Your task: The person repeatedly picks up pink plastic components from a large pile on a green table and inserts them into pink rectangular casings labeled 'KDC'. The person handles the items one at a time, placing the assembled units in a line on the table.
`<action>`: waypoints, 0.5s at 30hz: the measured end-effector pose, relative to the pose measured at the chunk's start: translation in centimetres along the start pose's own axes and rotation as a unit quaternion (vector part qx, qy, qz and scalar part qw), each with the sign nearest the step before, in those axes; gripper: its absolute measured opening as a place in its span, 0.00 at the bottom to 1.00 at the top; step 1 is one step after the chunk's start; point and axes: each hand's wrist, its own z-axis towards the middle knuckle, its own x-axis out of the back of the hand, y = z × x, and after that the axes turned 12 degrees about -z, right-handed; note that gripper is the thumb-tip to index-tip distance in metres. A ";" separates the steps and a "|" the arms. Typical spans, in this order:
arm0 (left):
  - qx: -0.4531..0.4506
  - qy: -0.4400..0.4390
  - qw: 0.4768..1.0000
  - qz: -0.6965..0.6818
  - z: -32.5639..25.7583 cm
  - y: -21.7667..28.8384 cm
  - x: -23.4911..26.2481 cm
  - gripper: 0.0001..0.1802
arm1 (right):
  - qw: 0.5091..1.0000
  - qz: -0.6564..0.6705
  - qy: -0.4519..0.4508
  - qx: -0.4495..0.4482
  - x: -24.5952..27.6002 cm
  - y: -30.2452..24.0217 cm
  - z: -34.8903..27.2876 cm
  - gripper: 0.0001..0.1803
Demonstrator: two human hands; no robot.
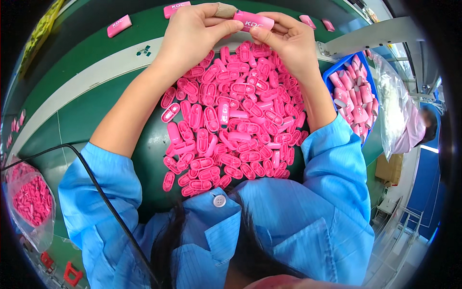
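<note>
My left hand point(195, 33) and my right hand point(292, 45) meet at the top of the view, pinching a small pink casing point(260, 22) with white print between fingers and thumbs. A beige cover wraps one finger of my left hand, at the casing's left end. Below my hands, between my forearms, lies a heap of small bright pink oblong caps point(231, 120), many showing their hollow side. The fingertips behind the casing are partly hidden.
Beyond a pale rail point(91, 72), several pink casings point(119, 26) lie on a green surface. At right stand a blue bin point(369, 126) of casings and a clear plastic bag point(390, 111). Another bag of pink parts point(32, 200) sits left, near a black cable point(103, 204). Another person point(415, 126) is far right.
</note>
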 end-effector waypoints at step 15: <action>-0.162 0.029 0.914 0.371 -1.5 -0.2 -1.6 0.18 | 0.995 -0.083 0.055 0.015 -1.3 -1.6 -0.6 0.17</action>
